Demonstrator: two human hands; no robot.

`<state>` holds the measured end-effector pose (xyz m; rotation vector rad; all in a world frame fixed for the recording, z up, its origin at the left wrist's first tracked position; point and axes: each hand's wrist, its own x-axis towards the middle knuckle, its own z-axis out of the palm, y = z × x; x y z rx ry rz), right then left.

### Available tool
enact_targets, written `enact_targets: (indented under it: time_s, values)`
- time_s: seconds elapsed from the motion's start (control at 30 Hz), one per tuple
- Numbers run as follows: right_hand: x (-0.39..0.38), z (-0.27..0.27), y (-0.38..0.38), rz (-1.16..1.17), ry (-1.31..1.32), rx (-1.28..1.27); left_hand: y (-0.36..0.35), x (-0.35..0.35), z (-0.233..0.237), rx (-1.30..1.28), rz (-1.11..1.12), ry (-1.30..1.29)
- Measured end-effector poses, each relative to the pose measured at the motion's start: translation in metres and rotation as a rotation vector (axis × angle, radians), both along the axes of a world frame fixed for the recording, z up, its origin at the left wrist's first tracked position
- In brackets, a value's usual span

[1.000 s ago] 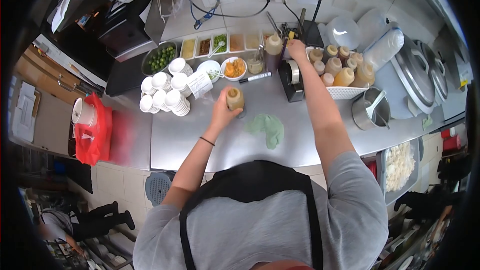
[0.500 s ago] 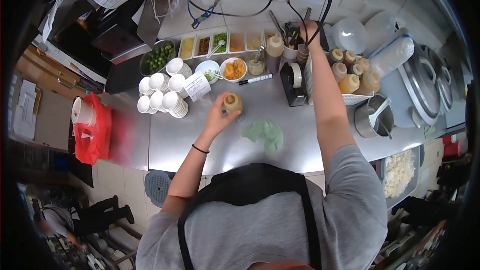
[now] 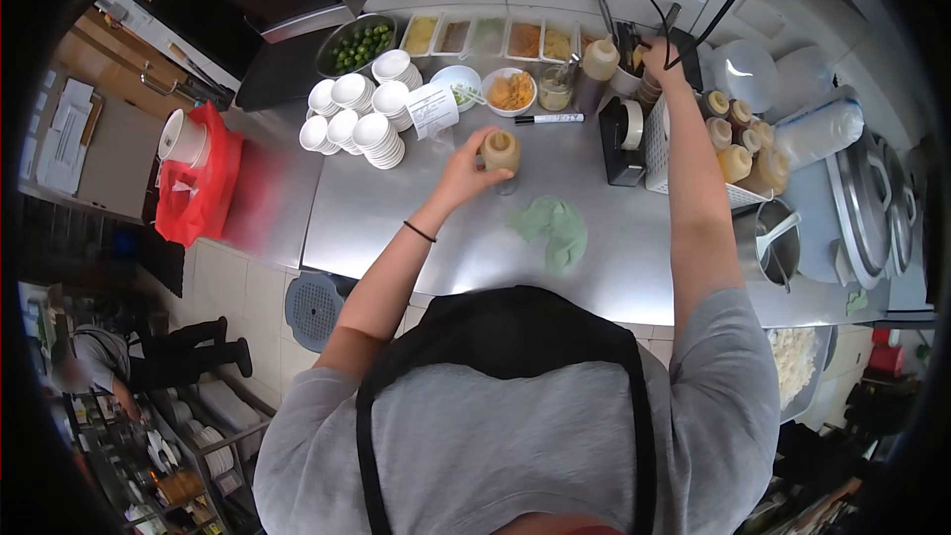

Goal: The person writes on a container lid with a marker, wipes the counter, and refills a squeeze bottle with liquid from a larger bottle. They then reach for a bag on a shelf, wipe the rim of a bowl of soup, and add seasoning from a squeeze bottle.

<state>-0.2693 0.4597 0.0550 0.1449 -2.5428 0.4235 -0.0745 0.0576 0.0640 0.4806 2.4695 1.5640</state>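
My left hand (image 3: 462, 178) is wrapped round an uncapped bottle (image 3: 501, 152) with tan sauce in it, held upright at the steel counter. A crumpled green cloth (image 3: 553, 231) lies just in front of it. My right arm stretches to the back of the counter. There my right hand (image 3: 662, 61) is among the utensil holders, right above a stack of brown cups (image 3: 648, 91). Its fingers are partly hidden by a black cable and the utensils, so I cannot make out any grip. Beside it stands a tall squeeze bottle (image 3: 598, 61) with dark contents.
Stacked white cups (image 3: 377, 136), a paper label (image 3: 433, 111), a bowl of orange food (image 3: 511, 91) and a marker (image 3: 550, 119) stand or lie to the left. Topping trays (image 3: 522, 38) line the back. A basket of sauce bottles (image 3: 735, 160) and a metal pot (image 3: 761, 248) are right.
The head view has shifted, so the counter appears further right and higher. My left hand still holds the bottle, and my right hand is still at the utensil holders.
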Motion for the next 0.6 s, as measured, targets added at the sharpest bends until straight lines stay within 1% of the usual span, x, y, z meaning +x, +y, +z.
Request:
enact_targets:
  time_s: [0.07, 0.1, 0.13, 0.2, 0.27, 0.3, 0.33, 0.37, 0.4, 0.43, 0.47, 0.5, 0.57, 0.6]
  values:
    - [0.039, 0.028, -0.010, -0.081, -0.023, -0.202, -0.005, -0.006, -0.011, 0.044, -0.078, -0.001]
    - [0.056, 0.035, -0.012, -0.105, -0.036, -0.219, -0.008, -0.009, -0.014, 0.046, -0.079, -0.005]
    - [0.079, 0.043, -0.018, -0.108, -0.038, -0.217, -0.011, -0.012, -0.015, 0.083, -0.126, -0.042]
    - [0.135, 0.055, -0.042, -0.098, -0.228, -0.455, -0.015, -0.014, -0.012, 0.122, -0.179, -0.079]
    - [0.184, 0.024, -0.076, 0.006, -0.326, -0.501, -0.015, -0.012, -0.001, 0.073, -0.156, -0.089]
    - [0.217, 0.031, -0.114, -0.022, -0.469, -0.521, -0.012, -0.012, 0.002, 0.074, -0.166, -0.092]
    - [0.234, 0.000, -0.133, 0.092, -0.541, -0.488, -0.009, -0.012, 0.004, 0.145, -0.164, -0.080]
    - [0.251, -0.032, -0.149, 0.361, -0.346, -0.235, -0.005, -0.011, 0.005, 0.217, -0.164, -0.071]
    - [0.266, -0.078, -0.166, 0.285, -0.478, -0.134, -0.002, -0.012, 0.004, 0.218, -0.182, -0.074]
    - [0.286, -0.100, -0.179, 0.336, -0.420, -0.053, -0.001, -0.014, 0.004, 0.128, -0.167, -0.010]
    - [0.303, -0.110, -0.185, 0.384, -0.361, 0.029, 0.001, -0.017, 0.004, 0.038, -0.153, 0.059]
    - [0.317, -0.108, -0.181, 0.363, -0.359, 0.027, 0.002, -0.019, 0.003, 0.039, -0.174, 0.060]
    - [0.341, -0.107, -0.157, 0.266, -0.246, -0.032, 0.004, -0.020, 0.002, 0.080, -0.136, 0.026]
    - [0.358, -0.108, -0.141, 0.171, -0.256, -0.051, 0.004, -0.020, 0.000, 0.080, -0.145, 0.021]
